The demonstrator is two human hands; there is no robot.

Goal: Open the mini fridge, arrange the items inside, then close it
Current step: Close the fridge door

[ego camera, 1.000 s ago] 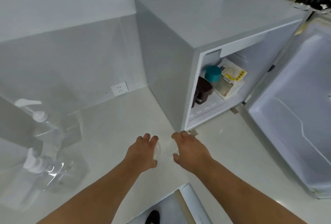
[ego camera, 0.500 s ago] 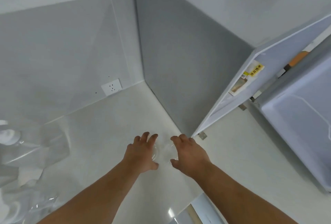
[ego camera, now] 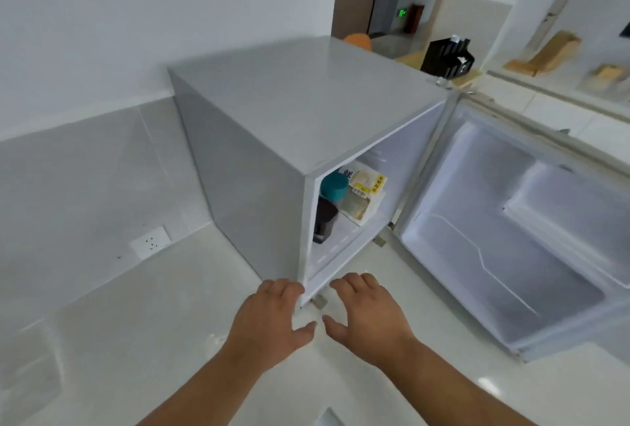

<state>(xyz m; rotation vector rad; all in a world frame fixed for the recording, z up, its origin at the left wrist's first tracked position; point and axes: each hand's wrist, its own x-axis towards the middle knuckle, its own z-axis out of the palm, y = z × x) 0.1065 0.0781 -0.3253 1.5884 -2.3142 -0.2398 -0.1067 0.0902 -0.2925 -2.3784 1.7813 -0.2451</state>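
Left hand: lay spread on the worktop, gripping nothing.
Right hand: spread, empty.
Mini fridge: stood at the worktop's back edge.
Door: swung wide right.
Teal-lidded jar: inside.

One grey box-shaped mini fridge stands at the countertop's back edge, with one white-lined door open. Three items sit inside: one teal round-capped container, one dark brown jar, one flat white-and-yellow food packet. Two bare hands: left hand, right hand. One white wall socket. One black box behind the fridge.
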